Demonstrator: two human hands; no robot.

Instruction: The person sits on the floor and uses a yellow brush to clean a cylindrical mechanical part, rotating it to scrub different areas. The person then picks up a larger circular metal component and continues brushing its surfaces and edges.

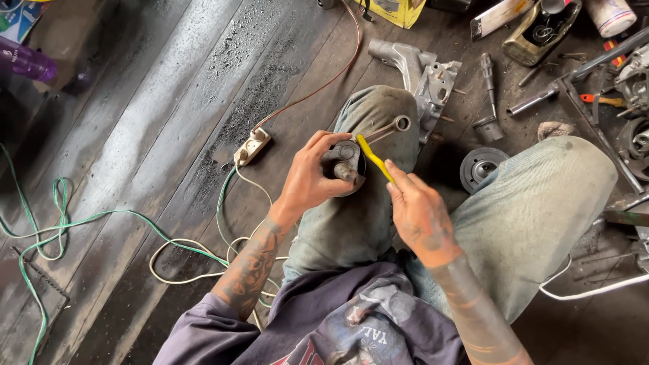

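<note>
With the left hand gripping the crank steady on the left knee, the right hand, closed on the yellow tool, should work its tip gently, rod pointing far-right.

A dark, grimy plank floor carries everything. On it lie a white socket block with a brown cord, loops of green wire and white wire, a grey cast metal housing, a round metal hub, a steel rod, a dirty oil can and a purple bottle at the far left edge
</note>
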